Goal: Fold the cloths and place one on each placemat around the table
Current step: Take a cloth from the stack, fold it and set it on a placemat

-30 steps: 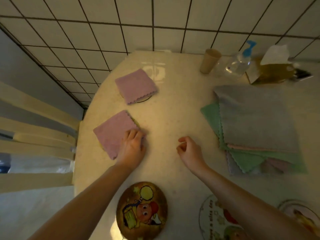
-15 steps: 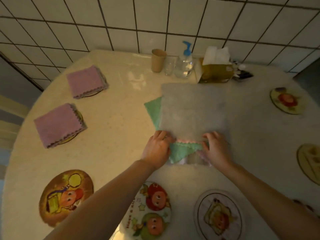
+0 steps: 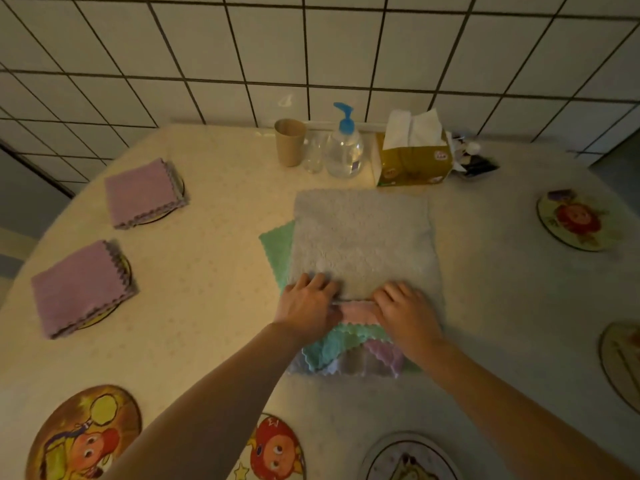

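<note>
A stack of unfolded cloths lies mid-table, with a grey cloth (image 3: 363,237) on top and pink, green (image 3: 277,249) and lilac ones showing beneath. My left hand (image 3: 310,303) and my right hand (image 3: 403,308) both pinch the grey cloth's near edge. Two folded lilac cloths sit on round placemats at the left, one farther back (image 3: 143,192) and one nearer (image 3: 78,287). Bare cartoon placemats lie at the near left (image 3: 83,434), near middle (image 3: 277,448), near right (image 3: 412,459), right edge (image 3: 620,365) and far right (image 3: 575,220).
Against the tiled wall stand a brown paper cup (image 3: 290,142), a clear glass (image 3: 313,154), a pump bottle (image 3: 344,143) and a tissue box (image 3: 414,157). The round table's edge curves at the left.
My left hand left the nearer folded lilac cloth and both hands moved to the stack. The view swung right. Both hands now grip the grey cloth's near edge.
</note>
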Tool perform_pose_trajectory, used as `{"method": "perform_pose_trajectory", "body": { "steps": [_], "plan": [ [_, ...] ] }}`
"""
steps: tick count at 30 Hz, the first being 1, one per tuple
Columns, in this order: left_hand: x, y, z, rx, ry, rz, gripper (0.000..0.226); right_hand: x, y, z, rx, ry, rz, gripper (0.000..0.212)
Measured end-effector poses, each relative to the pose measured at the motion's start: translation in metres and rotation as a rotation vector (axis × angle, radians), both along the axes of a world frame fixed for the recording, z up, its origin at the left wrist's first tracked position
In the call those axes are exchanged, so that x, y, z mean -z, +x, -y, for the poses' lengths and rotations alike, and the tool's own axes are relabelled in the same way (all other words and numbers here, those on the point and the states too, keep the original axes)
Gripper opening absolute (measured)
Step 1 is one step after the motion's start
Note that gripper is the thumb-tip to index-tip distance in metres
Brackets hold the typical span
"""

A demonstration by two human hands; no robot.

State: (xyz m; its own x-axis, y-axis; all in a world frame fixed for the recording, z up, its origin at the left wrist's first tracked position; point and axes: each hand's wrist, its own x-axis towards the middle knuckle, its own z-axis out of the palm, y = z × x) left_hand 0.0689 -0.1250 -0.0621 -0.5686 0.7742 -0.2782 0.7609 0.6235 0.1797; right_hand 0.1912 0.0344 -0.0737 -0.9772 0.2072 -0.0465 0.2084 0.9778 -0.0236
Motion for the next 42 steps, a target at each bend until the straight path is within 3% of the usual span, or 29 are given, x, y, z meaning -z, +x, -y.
{"method": "perform_pose_trajectory", "body": {
  "steps": [7, 10, 13, 17, 20, 25, 31, 35, 39, 42],
  "plan": [
    [0.004, -0.016, -0.002, -0.013, 0.024, -0.130, 0.063, -0.005, 0.002, -0.019, 0.040, -0.011, 0.030, 0.033],
    [0.012, -0.021, 0.020, -0.166, 0.201, -0.134, 0.040, -0.008, 0.010, -0.025, 0.032, 0.021, 0.043, 0.027],
    [0.010, -0.029, 0.027, -0.361, 0.409, 0.009, 0.017, -0.017, 0.013, -0.030, 0.143, 0.020, 0.021, 0.030],
    [-0.020, -0.049, 0.007, -0.592, 0.719, 0.235, 0.023, -0.042, -0.006, -0.034, 0.349, -0.090, -0.197, 0.006],
    [-0.057, -0.062, 0.003, -0.562, 0.835, 0.194, 0.020, -0.069, -0.016, -0.031, 0.387, -0.135, -0.300, 0.018],
    [-0.115, -0.063, 0.040, -0.355, 0.977, -0.013, 0.018, -0.105, -0.012, 0.005, 0.287, -0.260, -0.511, 0.014],
    [-0.120, -0.032, 0.164, -0.127, 0.898, -0.169, 0.023, -0.099, 0.021, 0.094, 0.106, -0.286, -0.492, 0.035],
    [-0.087, 0.005, 0.264, -0.168, 0.765, -0.114, 0.020, -0.069, 0.047, 0.171, -0.053, -0.174, -0.346, 0.009],
    [-0.047, 0.048, 0.348, -0.224, 0.614, 0.005, 0.018, -0.037, 0.078, 0.243, -0.151, -0.226, -0.101, 0.043],
    [-0.020, 0.073, 0.389, -0.233, 0.564, 0.124, 0.045, -0.026, 0.100, 0.280, -0.108, -0.206, 0.003, 0.055]
  ]
}}
